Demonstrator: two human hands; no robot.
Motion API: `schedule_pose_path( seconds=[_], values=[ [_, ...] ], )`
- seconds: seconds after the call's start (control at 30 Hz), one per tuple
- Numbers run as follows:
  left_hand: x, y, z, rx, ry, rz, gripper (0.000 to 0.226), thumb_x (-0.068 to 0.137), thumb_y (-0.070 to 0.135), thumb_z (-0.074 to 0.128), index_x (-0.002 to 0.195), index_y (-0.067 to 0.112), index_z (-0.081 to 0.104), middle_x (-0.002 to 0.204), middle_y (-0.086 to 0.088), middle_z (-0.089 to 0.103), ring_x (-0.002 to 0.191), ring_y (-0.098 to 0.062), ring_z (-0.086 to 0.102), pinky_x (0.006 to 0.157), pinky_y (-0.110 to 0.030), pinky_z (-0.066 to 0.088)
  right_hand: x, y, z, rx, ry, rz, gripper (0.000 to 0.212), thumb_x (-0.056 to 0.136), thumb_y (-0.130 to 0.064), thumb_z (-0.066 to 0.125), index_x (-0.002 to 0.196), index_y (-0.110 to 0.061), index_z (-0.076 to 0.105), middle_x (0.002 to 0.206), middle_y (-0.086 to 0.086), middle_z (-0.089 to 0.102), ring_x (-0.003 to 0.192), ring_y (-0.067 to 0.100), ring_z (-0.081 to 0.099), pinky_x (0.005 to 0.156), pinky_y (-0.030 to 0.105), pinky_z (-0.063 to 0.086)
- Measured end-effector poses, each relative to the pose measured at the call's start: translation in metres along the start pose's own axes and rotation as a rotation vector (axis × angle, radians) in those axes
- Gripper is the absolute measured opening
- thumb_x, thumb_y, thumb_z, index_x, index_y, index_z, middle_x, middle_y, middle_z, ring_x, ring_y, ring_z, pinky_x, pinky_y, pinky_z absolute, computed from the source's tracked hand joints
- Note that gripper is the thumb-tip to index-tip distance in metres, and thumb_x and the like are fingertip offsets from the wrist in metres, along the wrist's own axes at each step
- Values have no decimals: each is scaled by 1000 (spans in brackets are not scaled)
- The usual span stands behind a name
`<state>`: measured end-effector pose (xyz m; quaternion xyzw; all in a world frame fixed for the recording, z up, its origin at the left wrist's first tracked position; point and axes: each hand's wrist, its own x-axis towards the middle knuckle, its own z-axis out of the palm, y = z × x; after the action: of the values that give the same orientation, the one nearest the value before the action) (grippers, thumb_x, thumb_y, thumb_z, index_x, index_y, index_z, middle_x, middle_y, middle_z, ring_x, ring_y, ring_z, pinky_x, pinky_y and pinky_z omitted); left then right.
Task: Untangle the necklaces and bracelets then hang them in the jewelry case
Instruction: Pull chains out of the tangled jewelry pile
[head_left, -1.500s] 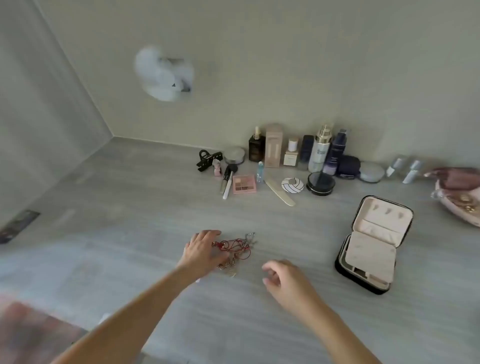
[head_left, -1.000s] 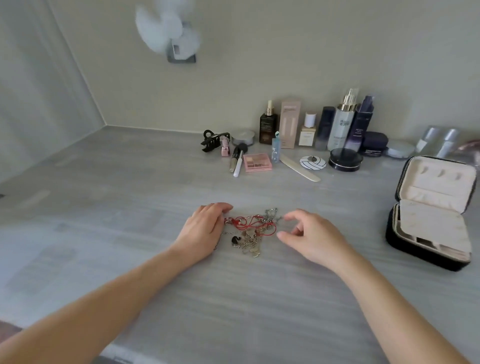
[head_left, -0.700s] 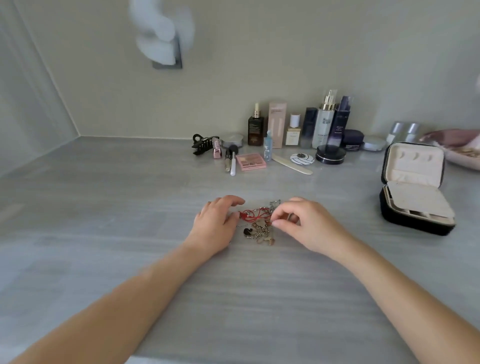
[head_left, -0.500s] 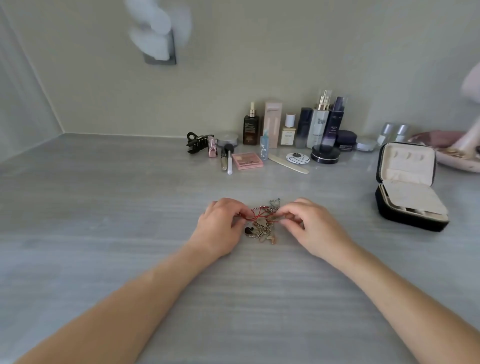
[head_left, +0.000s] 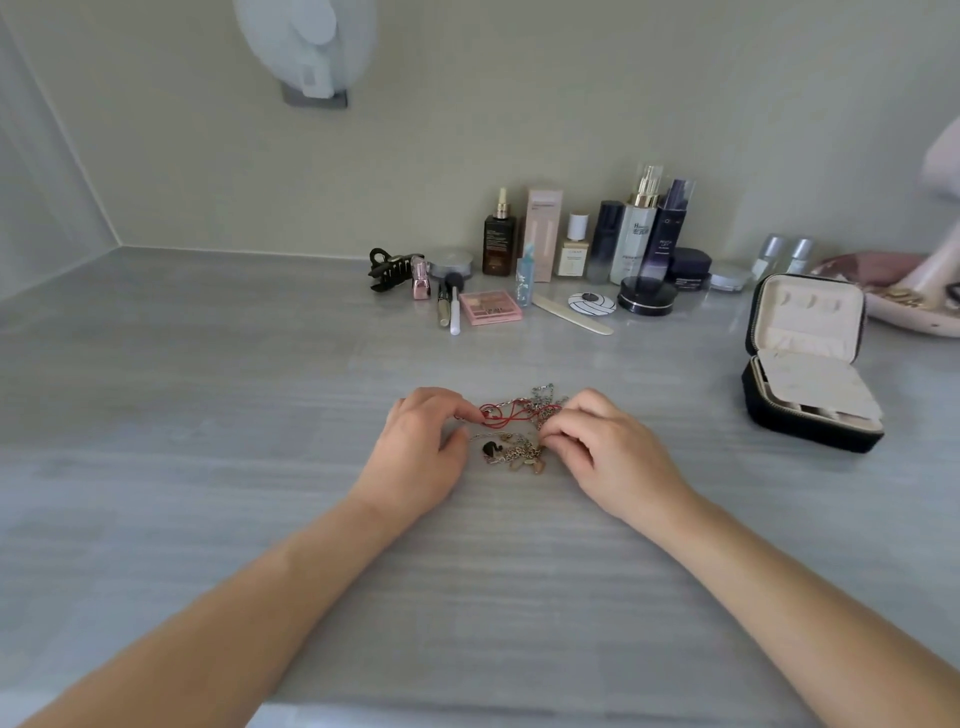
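Note:
A tangled heap of jewelry (head_left: 517, 434) lies mid-table: a red cord (head_left: 511, 413), silver and gold chains, and a dark pendant (head_left: 490, 449). My left hand (head_left: 423, 452) sits at the heap's left side and pinches the red cord's end between thumb and forefinger. My right hand (head_left: 610, 452) sits at the right side with fingers curled, pinching chains of the tangle. The open black jewelry case (head_left: 810, 364) with a cream lining stands to the right, its lid upright.
A row of cosmetics stands along the back wall: bottles (head_left: 631, 234), a pink eyeshadow palette (head_left: 490, 306), a black hair clip (head_left: 389, 267), a round black compact (head_left: 647, 296). A pink dish (head_left: 904, 306) sits at the far right. A white fan (head_left: 306, 47) hangs on the wall.
Both hands moved in onto the jewelry heap. The right hand came from lower right to the heap's right side, and both now pinch it. The camera view shifted, centring the heap.

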<state>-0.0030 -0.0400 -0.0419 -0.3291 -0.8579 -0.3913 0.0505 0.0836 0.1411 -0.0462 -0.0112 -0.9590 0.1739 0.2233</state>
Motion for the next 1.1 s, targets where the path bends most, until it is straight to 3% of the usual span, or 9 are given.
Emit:
schedule_pose_path(
  seconds=[0.1, 0.2, 0.33, 0.47, 0.53, 0.7, 0.87, 0.97, 1.1],
  values=[
    [-1, 1, 0, 7, -14, -1, 26, 87, 4, 49, 101, 20, 64, 107, 10, 46, 114, -14, 43, 88, -10, 23, -1, -3, 0, -44, -95, -4, 32, 90, -24, 53, 118, -38, 58, 102, -4, 53, 84, 21, 59, 66, 39, 50],
    [-1, 1, 0, 18, -14, 8, 26, 86, 3, 49, 101, 19, 64, 107, 10, 46, 114, -15, 43, 87, -9, 23, 1, -4, 0, -69, -148, 36, 28, 91, -31, 51, 116, -39, 60, 106, -4, 51, 92, 16, 56, 71, 34, 48],
    [-1, 1, 0, 31, -30, 25, 26, 86, 3, 50, 102, 18, 65, 106, 9, 46, 114, -17, 43, 86, -6, 20, -1, -3, 2, -48, -34, 26, 15, 88, -26, 57, 95, -21, 70, 99, 1, 56, 84, 23, 61, 64, 36, 49],
    [-3, 4, 0, 22, -39, 27, 26, 86, 5, 51, 105, 18, 64, 108, 8, 46, 116, -18, 41, 85, -6, 19, -3, -4, -1, -6, 156, -8, 27, 85, -36, 48, 85, -19, 70, 88, 0, 57, 66, 15, 54, 51, 29, 46],
    [-5, 7, 0, 16, -50, 45, 24, 87, 8, 52, 106, 17, 63, 111, 7, 48, 117, -18, 40, 87, -6, 18, -2, -6, -5, 28, 215, -12, 30, 85, -36, 45, 85, -19, 69, 88, -2, 58, 67, 8, 49, 53, 26, 44],
    [-7, 11, 1, -13, -52, 82, 22, 87, 13, 55, 107, 19, 63, 110, 9, 48, 111, -10, 38, 89, -6, 19, 1, -5, -10, 121, 246, 15, 26, 87, -31, 47, 88, -17, 69, 84, -4, 67, 80, 17, 62, 68, 33, 51],
    [-6, 11, -3, -8, -19, 90, 18, 87, 17, 56, 102, 22, 65, 104, 13, 48, 106, -5, 36, 85, 6, 16, 2, -8, -15, 205, 287, 28, 17, 86, -14, 58, 94, -11, 72, 87, -11, 67, 73, -17, 53, 67, -1, 35],
    [-4, 15, -6, -15, -15, 105, 18, 88, 19, 55, 103, 21, 64, 104, 13, 49, 105, -4, 37, 86, -4, 23, 3, -11, -17, 243, 276, 18, 14, 86, -9, 60, 94, -10, 71, 86, -11, 63, 74, -20, 51, 66, 0, 34],
    [3, 25, -18, -159, -87, -10, 17, 90, 21, 54, 103, 23, 64, 93, 21, 51, 92, -5, 48, 77, -16, 35, 7, -15, -25, 319, 239, 83, 16, 84, -13, 63, 91, -27, 68, 83, -16, 62, 65, -3, 51, 59, 8, 37]
  ],
)
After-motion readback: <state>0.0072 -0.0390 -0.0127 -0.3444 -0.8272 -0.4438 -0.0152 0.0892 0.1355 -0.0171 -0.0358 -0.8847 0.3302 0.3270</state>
